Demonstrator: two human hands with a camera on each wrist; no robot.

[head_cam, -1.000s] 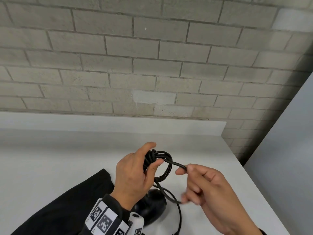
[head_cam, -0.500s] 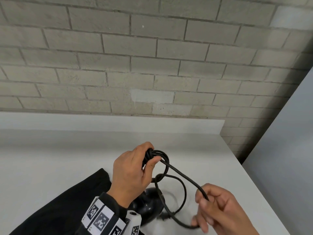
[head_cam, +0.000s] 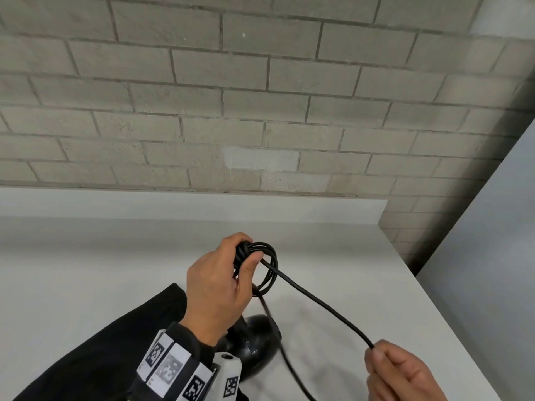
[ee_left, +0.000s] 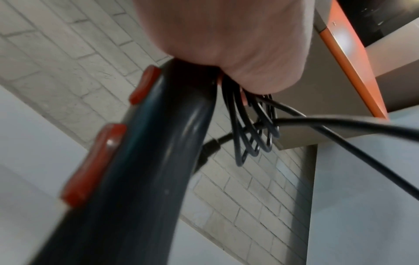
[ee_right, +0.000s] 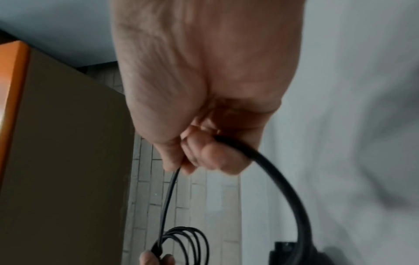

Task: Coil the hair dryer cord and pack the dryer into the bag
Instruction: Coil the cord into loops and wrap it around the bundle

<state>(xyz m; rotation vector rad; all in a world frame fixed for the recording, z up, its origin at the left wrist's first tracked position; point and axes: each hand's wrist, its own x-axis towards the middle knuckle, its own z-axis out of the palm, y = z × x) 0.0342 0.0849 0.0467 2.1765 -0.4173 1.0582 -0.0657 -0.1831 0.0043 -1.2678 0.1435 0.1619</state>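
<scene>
From the head view, the cord loops (head_cam: 262, 266) are gripped in the left hand (head_cam: 215, 290) so they stay together, above the hair dryer (head_cam: 256, 342) and black bag (head_cam: 95, 348). The loose cord (head_cam: 318, 302) is pinched in the right hand (head_cam: 405, 374) for the next loop. From the left wrist, the fingers are hidden. From the right wrist, the plug is cut off.
</scene>
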